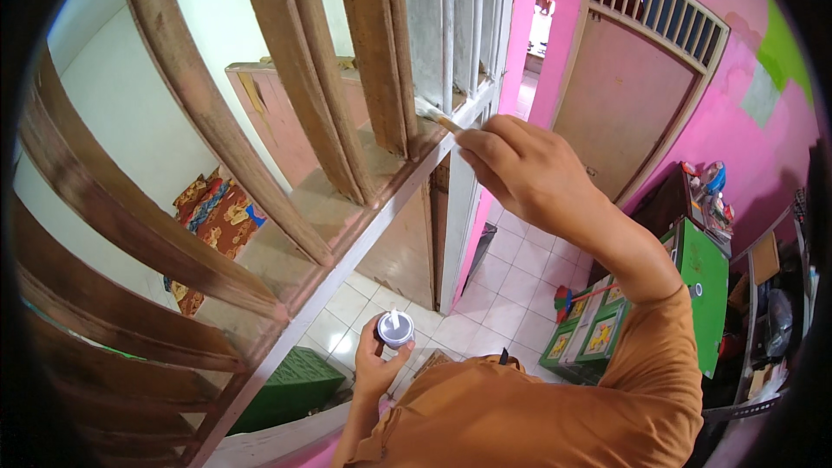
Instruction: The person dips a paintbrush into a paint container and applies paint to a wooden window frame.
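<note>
Room: pink-walled interior seen from high up, with a white tiled floor (511, 290) far below and a closed pale pink door (626, 104) with a slatted vent above it.
Foreground: worn brown wooden slats (295, 78) of a window grille fan out across the left, set into a white-painted wooden sill rail (347, 260).
Right hand (511, 165): closed around a small wooden-handled paintbrush (438, 119), bristles touching the rail at the foot of the slats.
Left hand (374, 368): low and near the chest, fingers wrapped around a small round metal tin of white paint (396, 328), lid off.
In the way: an orange sleeve (641, 364) covers the lower right; the slats block much of the room beyond.
Surroundings: green cabinet (706, 282) and cluttered shelves at right, green crate (290, 381) below, patterned red-orange cloth (217, 217) behind the slats.
</note>
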### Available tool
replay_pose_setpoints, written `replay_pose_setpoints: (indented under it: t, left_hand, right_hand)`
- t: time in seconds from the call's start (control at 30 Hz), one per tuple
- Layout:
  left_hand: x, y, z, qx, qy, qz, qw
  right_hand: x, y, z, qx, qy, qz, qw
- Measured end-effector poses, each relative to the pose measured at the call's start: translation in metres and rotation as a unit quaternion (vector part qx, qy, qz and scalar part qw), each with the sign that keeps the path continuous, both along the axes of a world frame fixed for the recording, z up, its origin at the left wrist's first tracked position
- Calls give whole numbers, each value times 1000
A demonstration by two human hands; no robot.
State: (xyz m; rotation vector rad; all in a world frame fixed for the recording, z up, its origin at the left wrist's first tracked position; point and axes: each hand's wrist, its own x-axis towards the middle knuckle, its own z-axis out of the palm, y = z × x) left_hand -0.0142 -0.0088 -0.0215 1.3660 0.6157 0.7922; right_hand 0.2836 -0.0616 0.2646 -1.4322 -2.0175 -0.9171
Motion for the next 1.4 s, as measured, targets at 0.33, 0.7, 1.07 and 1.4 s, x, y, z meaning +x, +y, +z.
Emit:
replay_pose_setpoints:
  t: [0.33,0.7,1.07,1.4]
  left_hand:
    - [-2,3,-2,8,12,7,1000]
    - [7,5,8,-3,2,-8,1000]
    - [2,10,1,9,5,6,1000]
    - [5,11,0,41,-9,6,999]
  right_hand:
    - [11,-12,-9,24,40,-10,999]
    - [15,-20,69,187,25,20,982]
    - [22,2,112,139,94,44,985]
    - [12,38,146,188,74,74,977]
